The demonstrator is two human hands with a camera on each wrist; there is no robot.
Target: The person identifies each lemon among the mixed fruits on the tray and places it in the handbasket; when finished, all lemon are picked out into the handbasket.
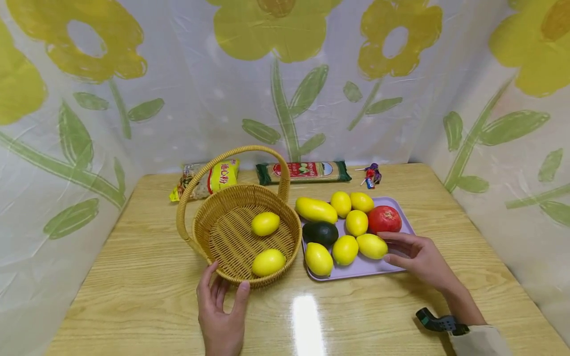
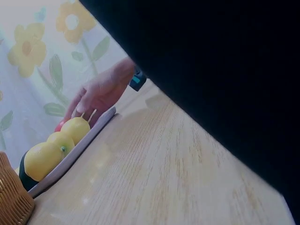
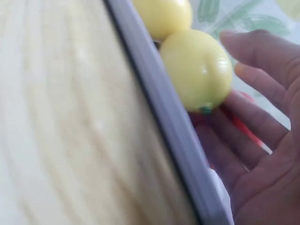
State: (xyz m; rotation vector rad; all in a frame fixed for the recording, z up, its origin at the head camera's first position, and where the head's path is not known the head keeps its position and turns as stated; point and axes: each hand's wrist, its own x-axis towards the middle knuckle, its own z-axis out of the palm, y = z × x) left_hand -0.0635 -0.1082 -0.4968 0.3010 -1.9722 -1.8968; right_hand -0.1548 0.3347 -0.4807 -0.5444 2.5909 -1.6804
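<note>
Beside the rightmost front lemon (image 1: 372, 246) on the lilac tray (image 1: 356, 271), my right hand (image 1: 423, 259) has its fingers and thumb spread around the fruit. The right wrist view shows a gap between the thumb and that lemon (image 3: 197, 70). My left hand (image 1: 221, 316) touches the near rim of the wicker basket (image 1: 247, 195) with fingers and thumb apart. Inside the basket lie two lemons, one toward the back (image 1: 265, 224) and one at the front (image 1: 269, 262). A pomegranate (image 1: 385, 219) sits just behind my right fingertips.
The tray also bears several more lemons, a dark avocado (image 1: 320, 234) and a long yellow fruit (image 1: 316, 210). Along the back lie a yellow food bag (image 1: 222, 175), a noodle pack (image 1: 307, 172) and lollipops (image 1: 372, 175). The basket's tall handle (image 1: 240, 149) arches upward.
</note>
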